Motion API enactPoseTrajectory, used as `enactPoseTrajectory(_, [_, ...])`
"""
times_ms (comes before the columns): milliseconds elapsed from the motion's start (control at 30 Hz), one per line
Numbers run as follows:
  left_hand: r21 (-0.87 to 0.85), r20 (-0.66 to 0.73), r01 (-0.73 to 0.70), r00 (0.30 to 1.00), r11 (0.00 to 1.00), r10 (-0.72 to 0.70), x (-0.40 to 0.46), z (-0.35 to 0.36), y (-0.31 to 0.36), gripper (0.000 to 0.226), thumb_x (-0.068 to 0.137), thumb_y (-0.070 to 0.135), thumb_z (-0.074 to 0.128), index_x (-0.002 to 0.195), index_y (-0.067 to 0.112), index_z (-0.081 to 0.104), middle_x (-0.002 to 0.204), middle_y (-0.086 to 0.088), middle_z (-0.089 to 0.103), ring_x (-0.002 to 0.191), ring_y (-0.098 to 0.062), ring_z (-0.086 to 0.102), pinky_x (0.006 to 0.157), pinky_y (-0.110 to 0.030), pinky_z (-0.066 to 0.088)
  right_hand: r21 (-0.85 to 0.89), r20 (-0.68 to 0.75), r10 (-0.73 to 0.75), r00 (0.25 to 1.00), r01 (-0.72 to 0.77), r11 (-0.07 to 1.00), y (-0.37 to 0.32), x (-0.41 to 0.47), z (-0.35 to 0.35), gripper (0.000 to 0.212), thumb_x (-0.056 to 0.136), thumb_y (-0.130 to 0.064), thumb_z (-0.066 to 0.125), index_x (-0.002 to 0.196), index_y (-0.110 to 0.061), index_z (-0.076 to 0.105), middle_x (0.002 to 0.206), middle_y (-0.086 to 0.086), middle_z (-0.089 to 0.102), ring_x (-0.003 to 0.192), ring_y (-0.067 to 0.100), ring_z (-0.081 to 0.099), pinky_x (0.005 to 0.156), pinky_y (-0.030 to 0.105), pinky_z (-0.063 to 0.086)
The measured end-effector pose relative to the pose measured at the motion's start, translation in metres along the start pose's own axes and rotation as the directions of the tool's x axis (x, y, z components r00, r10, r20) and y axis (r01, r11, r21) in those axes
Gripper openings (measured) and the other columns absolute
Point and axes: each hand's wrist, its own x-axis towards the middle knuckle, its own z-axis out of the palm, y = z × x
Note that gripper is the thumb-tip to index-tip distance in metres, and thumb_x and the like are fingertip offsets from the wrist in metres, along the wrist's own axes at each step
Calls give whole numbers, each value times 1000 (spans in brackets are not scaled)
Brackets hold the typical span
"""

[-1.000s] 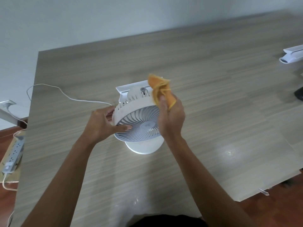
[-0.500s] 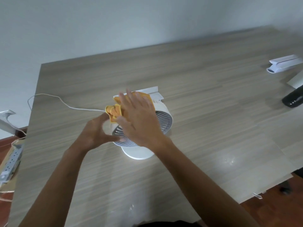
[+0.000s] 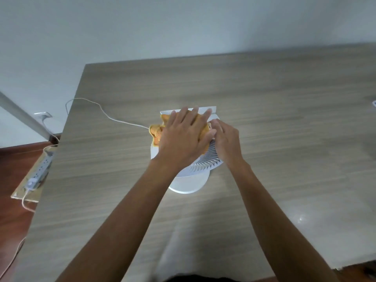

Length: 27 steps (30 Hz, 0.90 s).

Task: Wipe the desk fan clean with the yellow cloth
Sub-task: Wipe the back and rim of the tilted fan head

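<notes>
At the far left, on the reddish-brown floor (image 3: 12, 180), a white power strip (image 3: 38, 174) lies on a flat piece of cardboard (image 3: 22, 195), just beside the edge of the grey wood-grain desk (image 3: 284, 119). A thin white cable (image 3: 97, 106) runs from that side across the desktop and reaches the small white round desk fan (image 3: 203, 162), which stands near the middle of the desk on its round white base (image 3: 189, 185), with its grille tilted up toward you.

Your left hand (image 3: 183, 139) lies flat on the upper left part of the fan, fingers spread and extended, palm pressing the crumpled yellow cloth (image 3: 157, 132) down onto the grille. The hand is not closed around the cloth; it pins it under the open palm, and bunched folds of fabric stick out past the hand on the left side, over the rim of the fan.

Your right hand (image 3: 227, 142) rests on the right part of the fan, fingers curled, with the fingertips touching the cloth's right edge next to your left hand. You cannot tell from this view whether those fingers pinch the cloth or only touch it. Below and between both hands the ribbed white grille shows.

Behind your hands a flat white strip (image 3: 210, 109) lies on the desk.
</notes>
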Motion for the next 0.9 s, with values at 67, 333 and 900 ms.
enactPoseTrajectory(67, [7,-70,58,996,998,-58,-2,8,-1,53,95,56,36,131,26,60,130,-4,65,118,-24,61,102,-41,45,-5,-67,-44,997,43,999,3,2,4,34,94,-11,45,60,-7,48,52,-2,45,52,9,38,54,28,33])
enactPoseTrajectory(333, [-517,-165,411,813,751,-559,-50,21,-30,42,100,35,37,134,19,58,130,1,65,120,-13,58,95,-19,41,-52,-134,-202,970,196,979,10,3,12,35,87,-1,44,58,-22,46,48,-3,35,46,5,29,46,19,21])
enactPoseTrajectory(900, [-748,652,399,290,-530,-701,-76,59,-50,40,97,35,35,105,13,68,93,-7,68,92,-26,61,82,-38,49,-110,-93,-294,951,284,952,17,10,14,33,87,-1,43,54,-5,42,47,13,33,47,24,29,47,36,23])
